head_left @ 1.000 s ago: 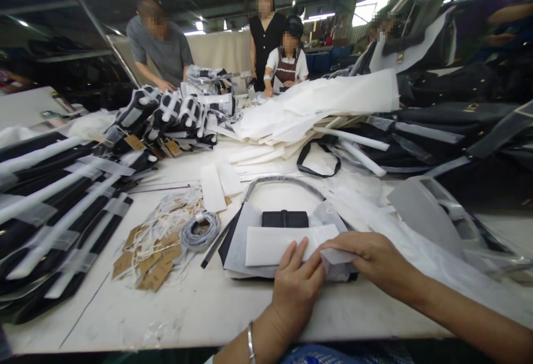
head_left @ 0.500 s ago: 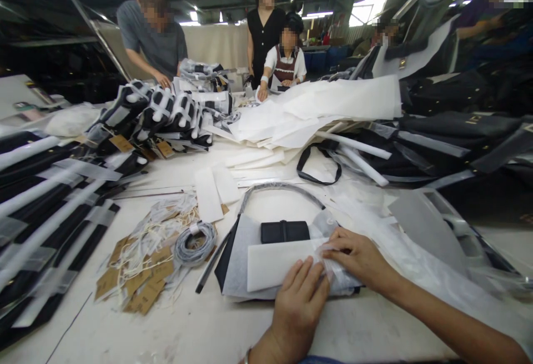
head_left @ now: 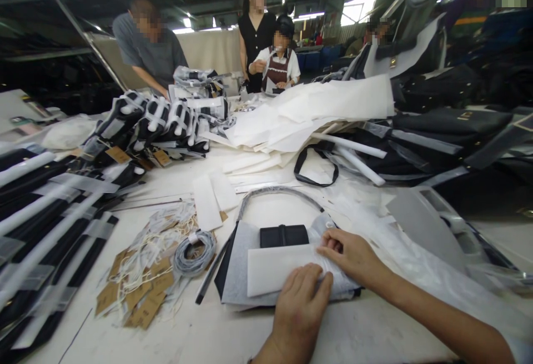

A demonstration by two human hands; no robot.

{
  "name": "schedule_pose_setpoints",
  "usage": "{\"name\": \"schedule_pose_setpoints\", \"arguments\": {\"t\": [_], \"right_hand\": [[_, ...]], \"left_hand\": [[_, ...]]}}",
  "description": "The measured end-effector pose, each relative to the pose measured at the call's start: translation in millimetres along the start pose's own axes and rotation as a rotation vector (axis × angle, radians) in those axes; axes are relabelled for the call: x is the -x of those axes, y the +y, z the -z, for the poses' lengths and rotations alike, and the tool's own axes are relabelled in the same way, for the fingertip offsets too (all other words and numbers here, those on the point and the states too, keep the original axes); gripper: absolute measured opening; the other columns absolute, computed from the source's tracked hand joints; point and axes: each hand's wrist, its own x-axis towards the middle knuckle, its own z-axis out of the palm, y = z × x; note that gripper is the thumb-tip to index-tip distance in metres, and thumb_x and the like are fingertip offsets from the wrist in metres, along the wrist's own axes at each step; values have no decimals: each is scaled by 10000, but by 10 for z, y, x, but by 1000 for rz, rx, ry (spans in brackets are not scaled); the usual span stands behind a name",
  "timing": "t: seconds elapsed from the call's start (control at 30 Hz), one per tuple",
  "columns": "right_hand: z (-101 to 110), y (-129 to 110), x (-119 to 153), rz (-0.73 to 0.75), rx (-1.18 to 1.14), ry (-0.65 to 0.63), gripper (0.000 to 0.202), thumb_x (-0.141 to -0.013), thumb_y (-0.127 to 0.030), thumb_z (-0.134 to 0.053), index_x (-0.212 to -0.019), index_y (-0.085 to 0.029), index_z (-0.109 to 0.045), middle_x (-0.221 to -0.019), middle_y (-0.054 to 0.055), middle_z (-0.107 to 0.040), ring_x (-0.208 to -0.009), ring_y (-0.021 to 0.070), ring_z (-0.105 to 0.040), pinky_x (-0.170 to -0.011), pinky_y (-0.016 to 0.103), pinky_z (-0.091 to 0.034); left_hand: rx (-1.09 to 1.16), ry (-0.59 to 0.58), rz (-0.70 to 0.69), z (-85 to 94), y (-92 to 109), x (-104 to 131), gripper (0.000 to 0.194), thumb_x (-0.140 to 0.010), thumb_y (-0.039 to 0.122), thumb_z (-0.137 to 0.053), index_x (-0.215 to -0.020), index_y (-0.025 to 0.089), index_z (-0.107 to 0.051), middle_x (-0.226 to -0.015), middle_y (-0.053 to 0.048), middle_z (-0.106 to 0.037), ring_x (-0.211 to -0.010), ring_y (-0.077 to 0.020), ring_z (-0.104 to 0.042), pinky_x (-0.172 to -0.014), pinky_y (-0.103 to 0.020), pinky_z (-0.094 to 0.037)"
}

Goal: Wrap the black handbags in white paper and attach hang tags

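Observation:
A black handbag wrapped in pale tissue paper lies in front of me, its wrapped handle arching away. A black flap with a strap shows at its middle. Across the bag's lower front lies a white foam sheet. My left hand rests on that sheet, fingers stretched out flat. My right hand is closed in a pinch at the sheet's right end, beside clear plastic film on the bag. What its fingertips hold is hidden.
Left of the bag lie a coil of grey cord and brown tags with strings. Wrapped black bags pile up at the left; more black bags lie right. White sheets are stacked behind. Several people stand or sit across the table.
My right fingers have curled tighter and shifted slightly left. My left hand stays on the foam sheet. Across the table, the seated person has raised a hand toward the head.

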Motion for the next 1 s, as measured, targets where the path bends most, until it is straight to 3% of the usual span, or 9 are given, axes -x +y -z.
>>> {"name": "schedule_pose_setpoints", "arguments": {"t": [0.13, 0.4, 0.5, 0.8, 1.0], "right_hand": [[30, -6, -52, -20, 1, -46, 159, -878, -370, -616, -916, -237, -537, -712, -27, -659, -658, 182, -627, -642, 300, -442], [32, 19, -80, 3, 1, -54, 219, -870, -345, -616, -1010, -230, -493, -683, -39, -632, -627, 176, -620, -604, 281, -421], [30, 15, -94, 14, 4, -51, 194, -875, -336, -606, -990, -227, -495, -674, -40, -625, -617, 170, -613, -604, 278, -415], [35, 11, -245, 35, 48, -44, 118, -870, -276, -635, -930, -214, -554, -596, -48, -592, -573, 161, -564, -573, 261, -335], [24, -55, -284, 21, 47, 1, 86, -846, -231, -681, -826, -204, -603, -566, -40, -596, -565, 159, -571, -567, 257, -336]], "left_hand": [[-72, -65, -64, 29, -15, 14, 348, -1040, 193, -358, -1154, 196, -687, -1417, -79, -608, -1199, -219, -639, -924, -342, -589], [-158, -87, -70, -46, -35, 34, 414, -1061, 250, -290, -1219, 215, -671, -1282, -72, -702, -1178, -207, -658, -926, -333, -562], [-186, -92, -65, -63, -36, 25, 410, -1057, 239, -304, -1307, 188, -625, -1259, -45, -716, -1132, -191, -675, -902, -323, -549], [-213, -161, -116, -28, -68, 9, 392, -1007, 174, -354, -1280, 154, -634, -1417, -29, -608, -1199, -201, -627, -928, -336, -514], [-212, -175, -88, -82, -50, 30, 389, -942, 160, -437, -1280, 147, -629, -1327, -52, -679, -1191, -220, -632, -941, -358, -504]]}}
